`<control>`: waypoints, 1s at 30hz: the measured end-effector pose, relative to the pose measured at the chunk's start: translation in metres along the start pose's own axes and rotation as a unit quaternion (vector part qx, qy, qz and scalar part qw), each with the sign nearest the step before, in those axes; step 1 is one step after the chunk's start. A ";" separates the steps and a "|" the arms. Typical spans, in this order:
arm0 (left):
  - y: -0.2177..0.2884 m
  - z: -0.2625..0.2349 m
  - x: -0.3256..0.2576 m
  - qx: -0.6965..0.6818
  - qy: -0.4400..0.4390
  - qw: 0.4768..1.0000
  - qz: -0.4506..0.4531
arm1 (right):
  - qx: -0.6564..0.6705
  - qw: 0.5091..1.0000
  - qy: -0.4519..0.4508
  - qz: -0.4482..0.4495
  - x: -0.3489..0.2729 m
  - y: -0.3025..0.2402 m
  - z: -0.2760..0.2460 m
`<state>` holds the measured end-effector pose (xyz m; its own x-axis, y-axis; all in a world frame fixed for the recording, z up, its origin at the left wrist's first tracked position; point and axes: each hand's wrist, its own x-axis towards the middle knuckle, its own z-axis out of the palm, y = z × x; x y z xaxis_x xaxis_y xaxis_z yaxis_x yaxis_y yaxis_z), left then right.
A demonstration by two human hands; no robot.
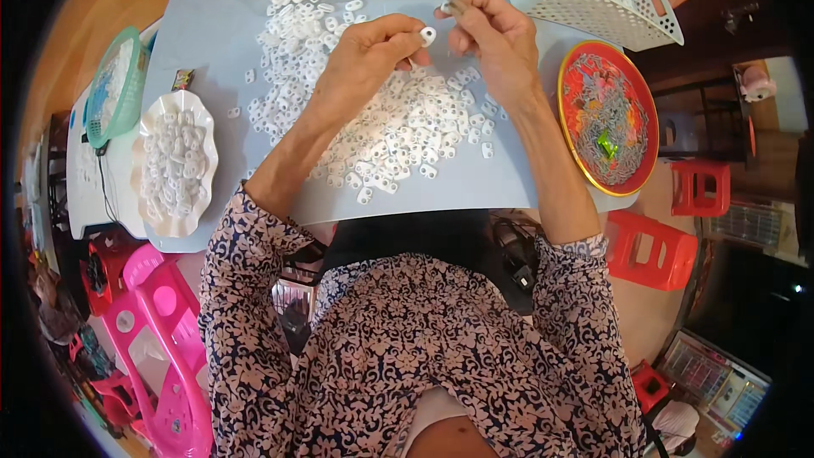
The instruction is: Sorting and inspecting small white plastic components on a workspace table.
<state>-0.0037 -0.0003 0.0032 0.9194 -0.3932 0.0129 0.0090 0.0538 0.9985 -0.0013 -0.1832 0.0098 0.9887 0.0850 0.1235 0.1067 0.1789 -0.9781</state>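
Observation:
My left hand [370, 53] pinches a small white oval plastic piece [428, 36] with a dark hole in it, between thumb and fingertips. Just to its right, my right hand [498, 36] is closed, thumb against forefinger, with a tiny object at the tips too small to name. The hands are apart. Below and around them spreads a large heap of similar white plastic pieces [407, 131] on the grey table [216, 42]. Nearest to my right forearm lies a round red tray with a yellow rim [566, 123], holding many thin grey pieces and a bright green scrap.
A wavy-edged white dish [208, 195] of white pieces sits at the left, beside a green basket [140, 38]. A perforated white basket [585, 8] stands at the far right. Red stools [649, 250] and a pink chair [165, 356] flank the table.

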 end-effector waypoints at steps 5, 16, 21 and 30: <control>-0.005 -0.002 0.000 -0.060 0.019 0.998 -0.019 | -0.014 0.999 -0.040 0.022 -0.004 0.007 0.007; -0.010 -0.003 0.002 -0.095 0.037 0.994 0.036 | 0.061 0.998 -0.014 -0.009 -0.003 0.011 0.012; -0.006 -0.007 0.004 -0.021 0.087 0.993 0.082 | -0.027 0.999 -0.013 -0.035 -0.006 0.012 0.014; -0.006 -0.011 0.003 -0.059 0.107 0.991 0.051 | -0.050 0.997 -0.040 -0.042 -0.007 0.010 0.016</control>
<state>0.0036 0.0082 -0.0032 0.9801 -0.1774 0.0891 -0.0535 0.1959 0.9792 -0.0091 -0.1664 0.0020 0.9646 0.1520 0.2154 0.2034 0.0909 -0.9749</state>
